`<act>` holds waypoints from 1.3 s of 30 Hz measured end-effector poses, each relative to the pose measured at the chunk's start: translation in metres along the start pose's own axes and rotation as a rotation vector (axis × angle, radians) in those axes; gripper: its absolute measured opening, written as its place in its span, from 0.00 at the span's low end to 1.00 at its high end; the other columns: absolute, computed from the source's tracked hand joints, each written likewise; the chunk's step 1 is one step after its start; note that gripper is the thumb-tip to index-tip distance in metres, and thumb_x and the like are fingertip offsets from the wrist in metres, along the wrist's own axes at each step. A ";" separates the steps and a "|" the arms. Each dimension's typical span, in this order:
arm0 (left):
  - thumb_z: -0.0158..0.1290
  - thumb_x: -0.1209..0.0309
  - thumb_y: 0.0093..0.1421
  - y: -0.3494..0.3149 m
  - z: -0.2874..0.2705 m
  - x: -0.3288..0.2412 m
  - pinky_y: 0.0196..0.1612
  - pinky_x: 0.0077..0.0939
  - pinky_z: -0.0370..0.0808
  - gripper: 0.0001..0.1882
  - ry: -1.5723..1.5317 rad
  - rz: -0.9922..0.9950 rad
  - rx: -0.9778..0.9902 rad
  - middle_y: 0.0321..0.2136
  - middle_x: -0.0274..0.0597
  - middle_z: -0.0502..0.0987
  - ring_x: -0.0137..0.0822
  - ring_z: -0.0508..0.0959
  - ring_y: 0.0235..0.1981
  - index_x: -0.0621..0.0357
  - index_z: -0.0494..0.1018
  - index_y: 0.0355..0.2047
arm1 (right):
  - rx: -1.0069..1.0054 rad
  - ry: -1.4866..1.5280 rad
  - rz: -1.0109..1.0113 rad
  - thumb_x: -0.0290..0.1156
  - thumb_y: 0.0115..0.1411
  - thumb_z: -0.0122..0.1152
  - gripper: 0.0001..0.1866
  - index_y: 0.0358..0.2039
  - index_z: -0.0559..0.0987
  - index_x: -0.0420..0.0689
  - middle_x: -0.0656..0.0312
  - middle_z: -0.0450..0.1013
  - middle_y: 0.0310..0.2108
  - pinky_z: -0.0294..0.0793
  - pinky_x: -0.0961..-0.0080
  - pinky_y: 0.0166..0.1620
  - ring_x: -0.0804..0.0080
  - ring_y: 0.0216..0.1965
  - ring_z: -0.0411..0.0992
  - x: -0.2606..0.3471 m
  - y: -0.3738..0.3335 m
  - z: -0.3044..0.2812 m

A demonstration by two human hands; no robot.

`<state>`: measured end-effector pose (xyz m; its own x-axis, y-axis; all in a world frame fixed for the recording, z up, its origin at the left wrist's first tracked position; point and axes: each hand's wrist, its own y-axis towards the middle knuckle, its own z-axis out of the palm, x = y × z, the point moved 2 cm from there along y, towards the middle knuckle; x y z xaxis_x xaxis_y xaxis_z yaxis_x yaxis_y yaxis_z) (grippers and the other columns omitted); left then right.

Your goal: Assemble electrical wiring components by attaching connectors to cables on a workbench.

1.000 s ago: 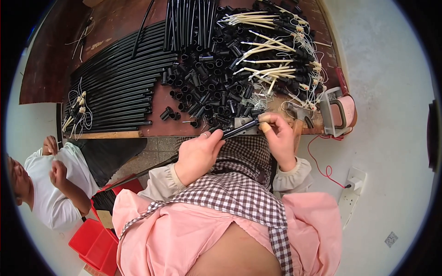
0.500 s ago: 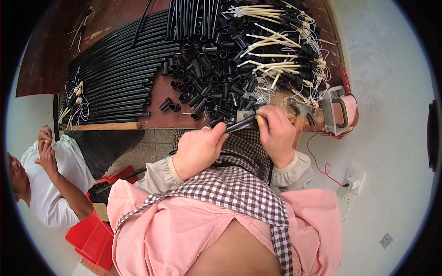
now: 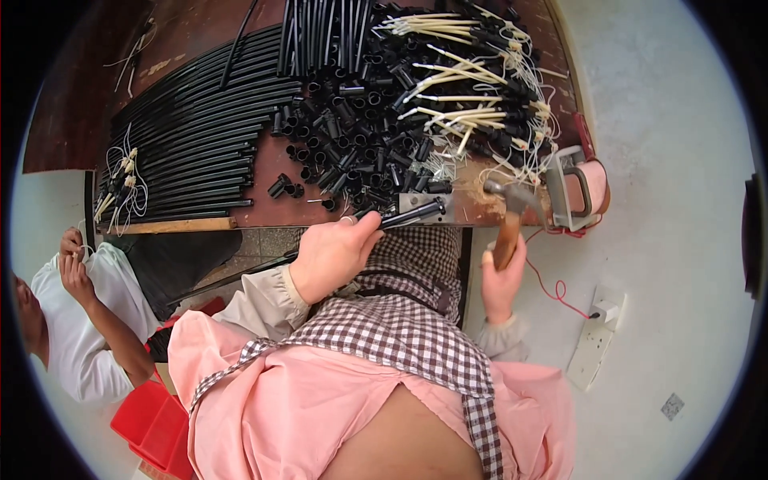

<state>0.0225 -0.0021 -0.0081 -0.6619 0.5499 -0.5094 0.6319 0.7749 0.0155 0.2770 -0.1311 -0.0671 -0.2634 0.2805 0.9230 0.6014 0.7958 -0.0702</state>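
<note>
My left hand (image 3: 332,258) is closed around a black tube (image 3: 412,214), which slants up to the right over the table's near edge. The tube's free end lies by a small steel block (image 3: 442,210) fixed at that edge. To the right, my right hand (image 3: 502,282) grips a hammer (image 3: 507,238) by its wooden handle, with the metal head pointing away from me over the tabletop. Just beyond my left hand lie many short black sleeves (image 3: 336,132) in a loose heap. Small metal pins (image 3: 445,166) lie in a pile beyond the steel block.
Long black tubes (image 3: 184,132) cover the table's left side, with more at the back. Cream sticks with white wires (image 3: 460,100) are heaped at the right. A pink-and-grey device (image 3: 588,188) stands at the right corner. A co-worker (image 3: 100,312) sits at the left, near a red bin (image 3: 152,424).
My right hand has let go of the tube, moved right and toward me, and taken hold of the hammer. My left hand still holds the tube.
</note>
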 end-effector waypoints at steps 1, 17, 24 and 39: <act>0.51 0.65 0.58 0.002 0.001 -0.002 0.17 0.40 0.68 0.07 0.002 0.000 -0.004 0.17 0.45 0.72 0.47 0.74 0.17 0.52 0.66 0.31 | -0.030 -0.027 -0.132 0.27 0.56 0.56 0.24 0.54 0.64 0.41 0.59 0.67 0.37 0.73 0.80 0.29 0.74 0.30 0.70 0.000 -0.013 -0.001; 0.52 0.66 0.57 0.005 -0.011 0.000 0.17 0.35 0.69 0.08 0.062 0.060 0.003 0.16 0.47 0.72 0.47 0.74 0.17 0.53 0.67 0.33 | 0.396 0.324 0.466 0.38 0.61 0.54 0.21 0.50 0.65 0.39 0.59 0.72 0.28 0.66 0.77 0.20 0.73 0.19 0.69 0.087 0.003 -0.020; 0.52 0.70 0.58 0.013 -0.037 -0.026 0.29 0.26 0.74 0.20 -1.346 -0.386 0.619 0.31 0.45 0.76 0.33 0.79 0.31 0.59 0.67 0.51 | 0.356 -0.695 -0.416 0.37 0.59 0.54 0.20 0.48 0.68 0.40 0.56 0.73 0.36 0.73 0.74 0.41 0.66 0.39 0.73 0.137 0.036 0.010; 0.38 0.67 0.67 -0.075 -0.091 -0.003 0.19 0.18 0.60 0.09 -1.476 -0.485 0.122 0.18 0.31 0.64 0.23 0.63 0.16 0.58 0.65 0.40 | 0.240 -0.827 -0.619 0.32 0.53 0.58 0.18 0.45 0.70 0.51 0.56 0.70 0.20 0.71 0.59 0.30 0.50 0.23 0.70 0.137 0.199 0.013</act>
<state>-0.0597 -0.0334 0.0701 0.1172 -0.5754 -0.8095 0.5588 0.7120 -0.4252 0.3509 0.0725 0.0403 -0.9584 -0.0040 0.2853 0.0460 0.9847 0.1683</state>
